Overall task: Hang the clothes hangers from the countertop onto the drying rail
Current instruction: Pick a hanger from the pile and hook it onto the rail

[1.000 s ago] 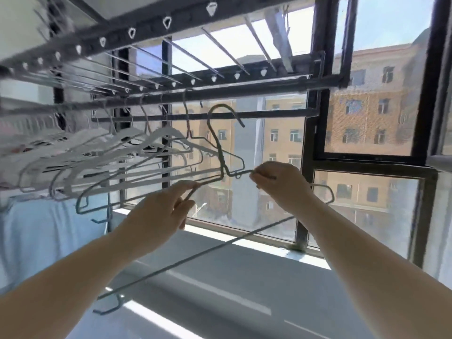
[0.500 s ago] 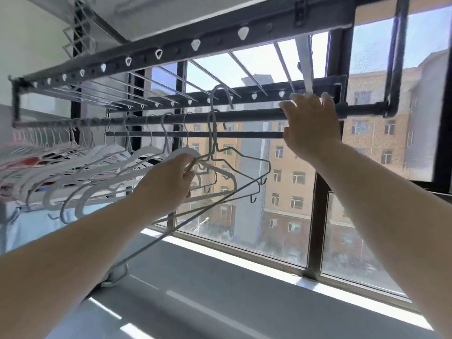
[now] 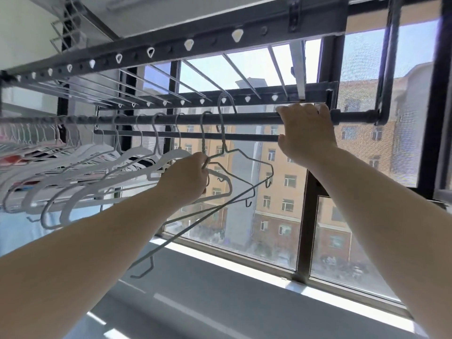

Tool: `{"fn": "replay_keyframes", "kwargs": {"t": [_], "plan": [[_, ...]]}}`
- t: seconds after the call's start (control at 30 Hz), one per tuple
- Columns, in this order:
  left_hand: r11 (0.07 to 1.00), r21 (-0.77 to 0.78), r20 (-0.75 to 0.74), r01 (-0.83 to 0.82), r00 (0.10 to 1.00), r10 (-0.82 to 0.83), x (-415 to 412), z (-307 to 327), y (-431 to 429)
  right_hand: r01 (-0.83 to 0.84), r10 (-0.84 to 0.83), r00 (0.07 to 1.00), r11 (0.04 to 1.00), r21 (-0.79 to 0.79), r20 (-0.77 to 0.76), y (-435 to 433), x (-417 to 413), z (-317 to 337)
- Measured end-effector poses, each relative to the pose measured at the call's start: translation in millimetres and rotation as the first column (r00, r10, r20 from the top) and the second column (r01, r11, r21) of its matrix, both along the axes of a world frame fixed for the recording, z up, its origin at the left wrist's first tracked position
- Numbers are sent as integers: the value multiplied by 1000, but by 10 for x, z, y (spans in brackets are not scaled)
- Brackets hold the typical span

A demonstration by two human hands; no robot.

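While the right hand (image 3: 305, 129) grips the drying rail (image 3: 244, 117) to steady it, the left hand (image 3: 186, 178), pinching the wire hanger (image 3: 241, 174) below its neck, should lift until the raised hook clears and drops over that rail.

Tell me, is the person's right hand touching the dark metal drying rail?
Touching. The head view shows the right hand on the dark metal drying rail, its fingers curled over the top of the bar with no gap.
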State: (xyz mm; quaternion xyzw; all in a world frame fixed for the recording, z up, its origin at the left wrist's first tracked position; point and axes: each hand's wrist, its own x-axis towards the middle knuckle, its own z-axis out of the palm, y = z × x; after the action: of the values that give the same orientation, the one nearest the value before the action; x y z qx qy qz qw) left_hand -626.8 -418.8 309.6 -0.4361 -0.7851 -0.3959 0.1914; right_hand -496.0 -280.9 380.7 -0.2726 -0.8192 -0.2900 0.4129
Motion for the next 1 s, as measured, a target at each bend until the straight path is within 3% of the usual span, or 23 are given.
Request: {"fn": "replay_keyframes", "kwargs": {"t": [0.3, 0.5, 0.7, 0.87, 1.0], "plan": [[993, -114, 27, -7, 1000, 10, 30, 9, 75, 2, -2, 1000, 1000, -14, 30, -31, 24, 4], [994, -106, 53, -12, 998, 17, 80, -10, 57, 2, -1, 999, 1000, -21, 48, -39, 47, 10], [989, -94, -123, -110, 988, 98, 126, 43, -2, -41, 41, 999, 999, 19, 19, -45, 75, -38], [997, 69, -252, 42, 967, -23, 406, 17, 44, -128, 143, 987, 977, 168, -77, 64, 177, -216], [975, 71, -275, 213, 943, -186, 756, -121, 189, -167, 214, 971, 928, 333, -109, 191, 355, -392]]}}
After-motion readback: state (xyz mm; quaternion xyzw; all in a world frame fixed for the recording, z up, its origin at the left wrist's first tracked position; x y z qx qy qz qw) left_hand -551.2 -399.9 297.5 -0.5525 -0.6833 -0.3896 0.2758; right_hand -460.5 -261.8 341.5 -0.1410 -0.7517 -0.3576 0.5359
